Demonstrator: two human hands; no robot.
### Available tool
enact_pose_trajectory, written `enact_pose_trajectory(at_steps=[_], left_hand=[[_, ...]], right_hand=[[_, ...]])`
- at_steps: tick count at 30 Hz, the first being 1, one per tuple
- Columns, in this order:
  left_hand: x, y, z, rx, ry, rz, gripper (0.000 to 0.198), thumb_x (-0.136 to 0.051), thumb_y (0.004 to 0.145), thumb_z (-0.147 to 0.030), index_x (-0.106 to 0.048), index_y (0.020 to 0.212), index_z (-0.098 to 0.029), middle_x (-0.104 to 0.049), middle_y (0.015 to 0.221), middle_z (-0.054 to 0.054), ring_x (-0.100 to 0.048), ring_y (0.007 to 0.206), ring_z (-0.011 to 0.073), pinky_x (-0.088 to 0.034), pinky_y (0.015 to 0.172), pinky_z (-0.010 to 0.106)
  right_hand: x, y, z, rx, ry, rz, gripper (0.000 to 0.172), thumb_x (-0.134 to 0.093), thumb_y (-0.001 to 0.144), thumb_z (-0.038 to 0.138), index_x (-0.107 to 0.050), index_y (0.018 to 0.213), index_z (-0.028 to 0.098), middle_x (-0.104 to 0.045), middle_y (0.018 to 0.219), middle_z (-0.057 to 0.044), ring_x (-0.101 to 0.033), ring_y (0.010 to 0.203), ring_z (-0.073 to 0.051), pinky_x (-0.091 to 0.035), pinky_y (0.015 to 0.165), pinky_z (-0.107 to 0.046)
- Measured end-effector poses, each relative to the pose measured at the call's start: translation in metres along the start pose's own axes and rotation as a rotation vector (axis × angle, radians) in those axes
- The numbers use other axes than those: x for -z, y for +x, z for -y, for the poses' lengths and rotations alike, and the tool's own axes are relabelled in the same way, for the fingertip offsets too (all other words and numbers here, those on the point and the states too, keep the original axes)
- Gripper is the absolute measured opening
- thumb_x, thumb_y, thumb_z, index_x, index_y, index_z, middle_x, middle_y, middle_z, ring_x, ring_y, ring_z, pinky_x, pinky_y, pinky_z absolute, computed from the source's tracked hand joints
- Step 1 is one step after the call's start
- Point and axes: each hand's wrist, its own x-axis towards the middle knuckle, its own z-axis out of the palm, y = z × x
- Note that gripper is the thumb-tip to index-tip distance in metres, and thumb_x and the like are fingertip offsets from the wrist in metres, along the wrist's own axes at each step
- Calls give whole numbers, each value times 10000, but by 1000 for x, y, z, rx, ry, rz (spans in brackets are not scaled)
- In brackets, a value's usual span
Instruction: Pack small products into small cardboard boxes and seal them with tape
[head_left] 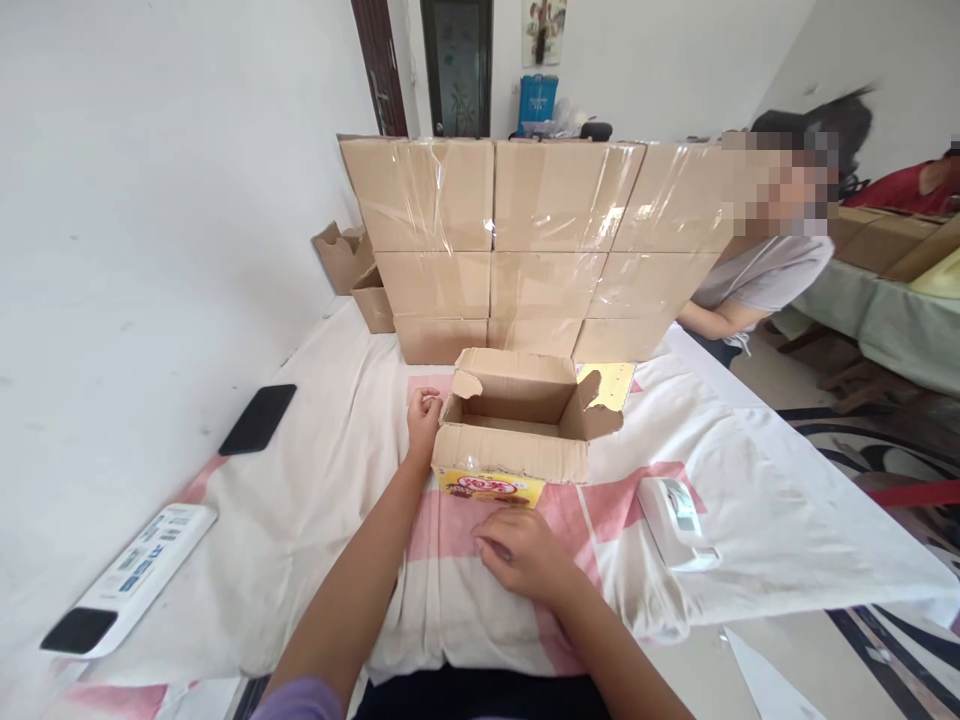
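Observation:
An open cardboard box [510, 455] stands in front of me, with its top flaps spread and torn at the corners. Its inside holds nothing that I can see, and the near side carries a yellow printed panel with red lettering. My left hand [425, 420] is beside the box's left side, fingers curled, with nothing visible in them; contact with the cardboard is unclear. Close to the front of the box, my right hand [521, 550] rests low over the cloth, its fingers loosely curled and holding nothing visible.
Behind the box rises a wall of stacked, taped cartons [547, 215]. A black phone-like slab [259, 418] and a long white pack [139, 575] lie left. To the right are a white device [675, 520], a yellow sheet [619, 382] and a person [780, 265] beyond the table.

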Motion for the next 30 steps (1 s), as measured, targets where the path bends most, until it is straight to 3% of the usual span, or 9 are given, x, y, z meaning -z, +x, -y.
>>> enact_pose_trajectory(at_steps=[4,7,9,13,16,18,23,26,30], left_hand=[[-2,-2,-2,-44,-5,-39,206,-671,814,-320,-522,927,-233,-458,526,-95,-390,465,111,-297,495,234],[-3,0,-3,-66,0,-42,198,-681,822,-337,-541,909,-227,-502,572,-69,-427,501,121,-330,520,246],[-4,1,-3,-83,-1,-45,208,-695,829,-358,-563,919,-225,-559,658,-39,-500,583,137,-391,581,260],[-6,1,-5,-94,-17,24,287,-665,871,-441,-641,1058,-226,-701,947,39,-649,872,196,-496,778,299],[-7,1,-3,-90,-17,181,361,-642,893,-472,-700,1147,-223,-721,1203,76,-646,1149,247,-491,980,332],[-7,1,0,-80,-15,258,372,-672,871,-465,-730,1137,-212,-719,1243,81,-616,1234,269,-464,1055,344],[-8,2,-1,-38,-23,320,351,-691,812,-463,-761,1012,-183,-761,1079,90,-670,1102,285,-518,948,363],[-11,0,-6,-41,-25,341,345,-685,791,-461,-754,975,-177,-765,1016,84,-685,1034,274,-527,898,353],[-11,-4,-10,-41,-20,346,335,-679,794,-447,-739,993,-184,-762,1034,78,-678,1045,267,-525,877,339]], right_hand=[[5,1,6,84,2,-75,156,-551,896,124,-681,898,210,-718,734,-11,-673,707,-174,-532,660,-307],[22,-1,14,233,-26,-272,194,-564,873,97,-664,996,209,-754,919,-60,-681,1034,-254,-581,885,-425],[38,-1,17,201,-100,-342,255,-577,874,80,-657,1081,204,-746,1123,-97,-601,1248,-296,-546,1010,-500],[66,3,14,50,-336,-221,334,-576,923,83,-647,1226,203,-680,1349,-103,-514,1365,-304,-517,1055,-501],[73,7,15,24,-457,-110,354,-558,969,127,-632,1302,218,-676,1364,-89,-515,1335,-302,-497,1028,-484],[70,11,20,-23,-526,-38,410,-559,982,180,-596,1388,227,-678,1316,-110,-538,1270,-313,-481,994,-496],[56,19,33,-142,-709,17,528,-644,909,268,-571,1424,174,-632,1233,-184,-532,1169,-380,-383,1041,-627],[53,23,38,-123,-727,31,414,-652,890,243,-618,1296,168,-616,1355,-181,-493,1258,-390,-303,1121,-656],[56,19,46,-89,-724,77,371,-587,900,146,-617,1268,188,-535,1548,-118,-459,1355,-366,-336,1115,-610]])
